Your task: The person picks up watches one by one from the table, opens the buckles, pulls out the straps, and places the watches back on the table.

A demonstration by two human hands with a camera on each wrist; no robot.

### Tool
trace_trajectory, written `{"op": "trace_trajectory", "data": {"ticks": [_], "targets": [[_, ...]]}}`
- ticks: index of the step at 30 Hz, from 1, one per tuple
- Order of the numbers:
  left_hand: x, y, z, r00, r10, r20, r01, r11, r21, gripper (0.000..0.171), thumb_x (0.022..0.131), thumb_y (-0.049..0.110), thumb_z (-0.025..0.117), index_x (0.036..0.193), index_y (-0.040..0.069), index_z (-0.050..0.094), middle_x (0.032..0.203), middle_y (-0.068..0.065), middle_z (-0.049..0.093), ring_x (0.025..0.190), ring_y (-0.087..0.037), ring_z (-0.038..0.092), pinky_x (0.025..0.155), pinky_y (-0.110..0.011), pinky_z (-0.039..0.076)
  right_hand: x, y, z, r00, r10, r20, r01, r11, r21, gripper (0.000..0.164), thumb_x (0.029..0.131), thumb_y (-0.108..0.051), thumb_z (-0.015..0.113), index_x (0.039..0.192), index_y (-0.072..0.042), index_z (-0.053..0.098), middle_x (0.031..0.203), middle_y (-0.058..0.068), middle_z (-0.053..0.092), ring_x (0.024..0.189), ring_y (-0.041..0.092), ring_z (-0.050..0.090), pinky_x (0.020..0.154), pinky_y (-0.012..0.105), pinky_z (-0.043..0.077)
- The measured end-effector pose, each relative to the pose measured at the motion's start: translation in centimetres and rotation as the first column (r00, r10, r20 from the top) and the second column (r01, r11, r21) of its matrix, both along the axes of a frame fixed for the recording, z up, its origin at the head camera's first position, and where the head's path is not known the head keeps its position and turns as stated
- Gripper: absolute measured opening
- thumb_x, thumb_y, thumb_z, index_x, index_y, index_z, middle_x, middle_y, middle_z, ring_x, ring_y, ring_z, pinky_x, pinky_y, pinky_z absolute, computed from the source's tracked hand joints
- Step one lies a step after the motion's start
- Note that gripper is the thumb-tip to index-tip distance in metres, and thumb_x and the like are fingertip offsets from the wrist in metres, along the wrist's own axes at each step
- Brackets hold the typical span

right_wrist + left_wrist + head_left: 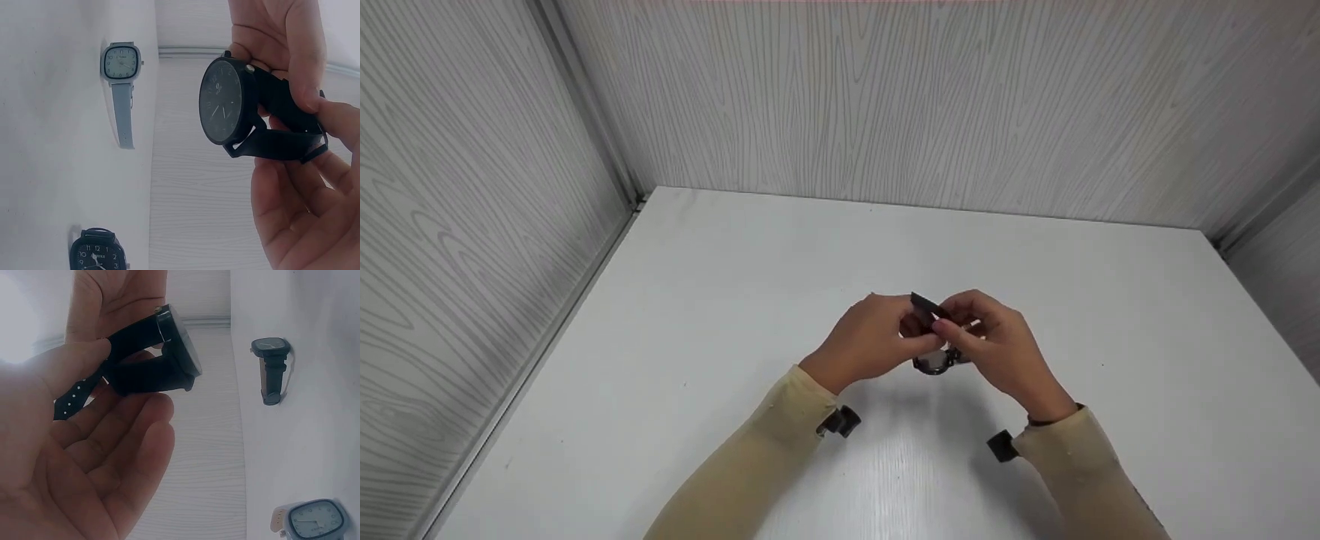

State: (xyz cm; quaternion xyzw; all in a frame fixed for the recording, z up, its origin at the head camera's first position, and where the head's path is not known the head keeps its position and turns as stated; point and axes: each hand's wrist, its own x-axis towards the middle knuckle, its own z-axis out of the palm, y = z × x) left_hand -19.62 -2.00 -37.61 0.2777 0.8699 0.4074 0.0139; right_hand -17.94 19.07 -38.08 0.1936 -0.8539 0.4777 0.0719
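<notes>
Both hands hold a black wristwatch [934, 365] above the white table, its strap bent into a loop behind the case. The left hand [874, 337] pinches the strap between thumb and fingers, and a strap end with pale-dotted holes [68, 402] sticks out past its thumb. From the other side, the right hand [1009, 352] grips the strap end with thumb and forefinger. In the right wrist view the round dark dial [221, 104] faces the camera, with a crown on its side. Fingers cover where the strap parts meet.
In the right wrist view a square watch with a pale blue strap [122, 109] and a black square-faced watch [98, 256] lie on the surface. The left wrist view shows a dark watch [273, 365] and a pale-faced watch [315, 520]. Wood-grain panels [855, 105] border the table [735, 255].
</notes>
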Motion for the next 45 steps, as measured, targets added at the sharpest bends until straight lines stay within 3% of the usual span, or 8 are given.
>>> {"op": "trace_trajectory", "data": {"ticks": [4, 10, 17, 26, 35, 45], "targets": [[-0.06, -0.02, -0.06, 1.000, 0.007, -0.002, -0.007, 0.998, 0.055, 0.013, 0.094, 0.035, 0.074, 0.094, 0.022, 0.074, 0.081, 0.018, 0.070, 0.075, 0.000, 0.063, 0.073, -0.026, 0.052, 0.01, 0.13, -0.10, 1.000, 0.016, -0.017, -0.015, 1.000, 0.009, 0.017, 0.100, -0.025, 0.071, 0.114, -0.016, 0.074, 0.101, -0.003, 0.072, 0.092, 0.015, 0.066, 0.079, 0.027, 0.053], [-0.03, -0.11, -0.17, 1.000, -0.001, -0.006, 0.001, 0.993, 0.118, 0.011, 0.095, 0.031, 0.074, 0.097, 0.020, 0.073, 0.085, 0.017, 0.071, 0.079, 0.002, 0.066, 0.076, -0.025, 0.053, -0.03, 0.20, -0.22, 0.996, 0.074, -0.050, -0.073, 0.997, 0.016, 0.017, 0.104, -0.015, 0.063, 0.118, -0.018, 0.074, 0.108, -0.006, 0.072, 0.094, 0.015, 0.066, 0.078, 0.029, 0.054], [-0.01, -0.25, -0.16, 0.996, -0.065, 0.056, 0.056, 0.986, 0.157, 0.014, 0.096, 0.028, 0.074, 0.103, 0.018, 0.066, 0.093, 0.013, 0.074, 0.087, 0.001, 0.069, 0.082, -0.027, 0.055, 0.01, 0.14, -0.22, 0.994, 0.091, -0.062, -0.093, 0.995, -0.038, 0.023, 0.103, -0.006, 0.062, 0.117, -0.019, 0.074, 0.111, -0.004, 0.072, 0.098, 0.017, 0.066, 0.078, 0.028, 0.055], [-0.02, -0.24, -0.18, 0.989, -0.098, 0.106, 0.073, 0.972, 0.221, 0.016, 0.096, 0.025, 0.074, 0.104, 0.018, 0.062, 0.095, 0.010, 0.075, 0.090, -0.001, 0.071, 0.080, -0.028, 0.057, 0.16, 0.06, 0.11, 1.000, -0.003, -0.023, 0.002, 1.000, -0.024, 0.012, 0.100, -0.010, 0.068, 0.112, -0.011, 0.071, 0.106, 0.001, 0.070, 0.096, 0.016, 0.066, 0.080, 0.029, 0.056], [0.04, -0.25, -0.15, 0.995, -0.087, 0.055, 0.073, 0.973, 0.219, 0.016, 0.097, 0.025, 0.074, 0.102, 0.018, 0.061, 0.101, 0.011, 0.073, 0.097, -0.001, 0.069, 0.082, -0.027, 0.056, 0.24, 0.03, 0.25, 0.998, -0.064, -0.026, 0.064, 0.998, -0.007, 0.004, 0.099, -0.012, 0.070, 0.101, -0.009, 0.073, 0.094, 0.000, 0.072, 0.088, 0.015, 0.067, 0.079, 0.028, 0.054], [0.01, -0.24, -0.02, 0.994, -0.092, 0.053, 0.078, 0.974, 0.215, 0.015, 0.097, 0.025, 0.074, 0.100, 0.018, 0.060, 0.093, 0.012, 0.072, 0.090, -0.001, 0.069, 0.080, -0.027, 0.056, 0.46, 0.06, 0.42, 0.992, -0.117, 0.039, 0.117, 0.993, 0.006, 0.011, 0.100, -0.015, 0.068, 0.091, -0.010, 0.070, 0.085, 0.007, 0.068, 0.070, 0.019, 0.065, 0.060, 0.029, 0.053]]}}
